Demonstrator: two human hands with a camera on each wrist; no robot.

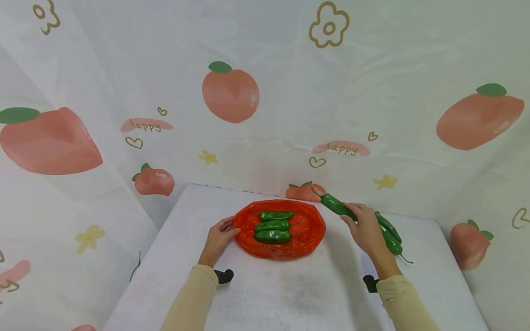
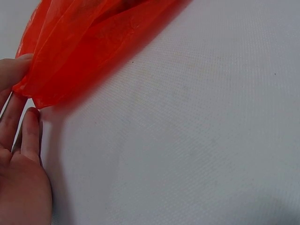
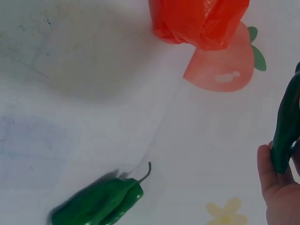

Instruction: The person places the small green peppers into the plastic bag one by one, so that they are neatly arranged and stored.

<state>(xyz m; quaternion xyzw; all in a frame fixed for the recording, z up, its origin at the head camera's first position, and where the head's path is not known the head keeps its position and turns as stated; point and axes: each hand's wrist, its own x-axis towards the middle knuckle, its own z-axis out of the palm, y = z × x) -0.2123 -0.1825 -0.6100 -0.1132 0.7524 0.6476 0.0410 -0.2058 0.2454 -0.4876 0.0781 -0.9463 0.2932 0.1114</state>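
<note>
Head view: sweep went left to right over the white table (image 1: pixel 260 294).
Left hand (image 1: pixel 220 234): sat at the bag's 9 o'clock edge, pinching the plastic between thumb and fingers; left wrist view agreed.
Red bag (image 1: pixel 307 240): spread roughly round on the table, mouth up, between the hands; 3 o'clock from the left, 9 o'clock from the right.
Three green peppers (image 1: pixel 272 225): lay in the bag side by side, long axes about 9-to-3.
Held pepper (image 1: pixel 334 204): was off the table, beyond the bag's 2 o'clock rim; stem pointed to 10 o'clock, long axis 10-to-4.
Pepper-to-bag line: key relation; bag centre lay between 8 and 9 o'clock from the held pepper, so the axis looked skewed to that line. Height over the rim: couldn't tell.
Right hand (image 1: pixel 365 232): grasped the held pepper near the end away from its stem; clearly the nearer hand, left one well apart from that pepper.
Loose peppers (image 1: pixel 393 244): at least two, 3 to 4 o'clock from the right hand, partly hidden behind it, tilted roughly 10-to-4.
</note>
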